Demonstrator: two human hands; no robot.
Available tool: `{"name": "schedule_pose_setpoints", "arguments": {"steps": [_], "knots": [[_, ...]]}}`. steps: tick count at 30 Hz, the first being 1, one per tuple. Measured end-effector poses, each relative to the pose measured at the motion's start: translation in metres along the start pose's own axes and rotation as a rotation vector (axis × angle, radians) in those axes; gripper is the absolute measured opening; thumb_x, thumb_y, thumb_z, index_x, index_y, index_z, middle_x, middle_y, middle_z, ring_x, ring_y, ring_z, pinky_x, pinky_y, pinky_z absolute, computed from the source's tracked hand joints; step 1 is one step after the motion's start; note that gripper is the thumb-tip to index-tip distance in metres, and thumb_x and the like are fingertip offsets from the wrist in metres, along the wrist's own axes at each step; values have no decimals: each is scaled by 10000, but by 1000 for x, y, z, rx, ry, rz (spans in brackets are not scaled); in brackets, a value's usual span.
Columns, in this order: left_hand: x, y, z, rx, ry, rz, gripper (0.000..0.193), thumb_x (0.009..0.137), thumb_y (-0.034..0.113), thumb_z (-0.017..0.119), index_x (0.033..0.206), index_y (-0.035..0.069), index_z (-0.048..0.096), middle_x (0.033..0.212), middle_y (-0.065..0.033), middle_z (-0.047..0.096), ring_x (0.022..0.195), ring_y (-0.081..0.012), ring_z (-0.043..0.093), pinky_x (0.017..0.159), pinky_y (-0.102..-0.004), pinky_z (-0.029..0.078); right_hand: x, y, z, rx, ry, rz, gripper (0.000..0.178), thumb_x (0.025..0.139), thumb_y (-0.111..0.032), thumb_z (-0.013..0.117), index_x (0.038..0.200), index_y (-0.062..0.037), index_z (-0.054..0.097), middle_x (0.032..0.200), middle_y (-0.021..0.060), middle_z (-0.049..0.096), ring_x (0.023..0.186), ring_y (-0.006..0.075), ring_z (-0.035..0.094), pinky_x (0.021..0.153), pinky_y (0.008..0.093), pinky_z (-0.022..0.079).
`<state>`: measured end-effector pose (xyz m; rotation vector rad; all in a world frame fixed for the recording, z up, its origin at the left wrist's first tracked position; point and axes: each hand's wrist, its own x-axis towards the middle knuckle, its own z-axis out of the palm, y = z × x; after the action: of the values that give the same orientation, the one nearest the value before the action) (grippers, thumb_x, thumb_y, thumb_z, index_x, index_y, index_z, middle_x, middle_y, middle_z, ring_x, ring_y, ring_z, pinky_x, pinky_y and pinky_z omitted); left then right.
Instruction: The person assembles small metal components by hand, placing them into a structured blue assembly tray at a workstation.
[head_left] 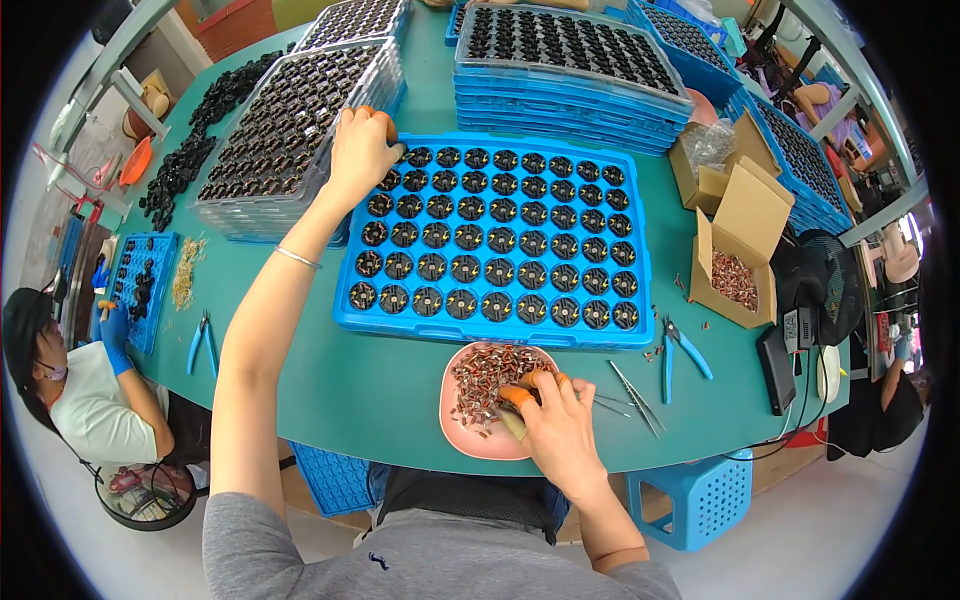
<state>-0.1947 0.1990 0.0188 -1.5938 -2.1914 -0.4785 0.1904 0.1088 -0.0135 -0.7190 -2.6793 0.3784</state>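
A blue tray [500, 335] holds rows of round black parts [465, 268] with yellow marks. At its far left corner my left hand [362, 150] has its fingers curled together over the row's end; what they grip is hidden. In front of the tray stands a pink bowl [452, 425] of small reddish-brown cylindrical pieces [490, 375]. My right hand [556, 425] reaches into the bowl, its fingers closed among the pieces, with orange finger covers on. Thin metal tips [612, 404] show beside this hand; whether it holds them is unclear. Tweezers [640, 398] lie to its right.
Blue-handled cutters [688, 350] and an open cardboard box [735, 285] lie right. Stacked trays [570, 95] stand behind, more [300, 140] at left beside black parts [180, 165]. Another pair of pliers [203, 345] lies left, near a seated person [100, 400] wearing blue gloves.
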Motion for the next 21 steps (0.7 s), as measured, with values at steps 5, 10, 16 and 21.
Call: {"name": "schedule_pose_setpoints", "arguments": {"steps": [5, 10, 16, 21], "knots": [[-23, 18, -25, -720, 12, -210, 215, 793, 93, 686, 955, 13, 568, 858, -110, 638, 866, -229, 578, 758, -341, 473, -3, -1, 7, 6, -16, -16, 242, 723, -178, 732, 956, -165, 667, 946, 12, 537, 900, 217, 520, 806, 414, 304], [-99, 85, -101, -1357, -139, -398, 160, 902, -1, 511, 1053, -13, 562, 952, -82, 624, 884, -112, 567, 759, -267, 475, 2, 7, 1, 352, 109, 84, 222, 704, -153, 753, 915, -135, 684, 899, -6, 590, 844, 197, 523, 797, 363, 307], [-189, 116, -127, -1492, -550, -541, 187, 944, 44, 458, 1073, -2, 585, 986, -39, 599, 888, -105, 551, 800, -269, 461, 6, 7, -8, 628, 79, 272, 172, 768, -75, 728, 933, -62, 680, 927, 29, 627, 739, 154, 528, 749, 294, 368], [-223, 150, -107, -1316, -436, -393, 181, 874, -22, 509, 1023, -1, 608, 964, -73, 616, 855, -136, 563, 769, -268, 454, 4, -1, -11, 1236, 89, 512, 186, 811, 34, 637, 996, 21, 635, 934, 57, 603, 795, 104, 518, 710, 242, 432]]}}
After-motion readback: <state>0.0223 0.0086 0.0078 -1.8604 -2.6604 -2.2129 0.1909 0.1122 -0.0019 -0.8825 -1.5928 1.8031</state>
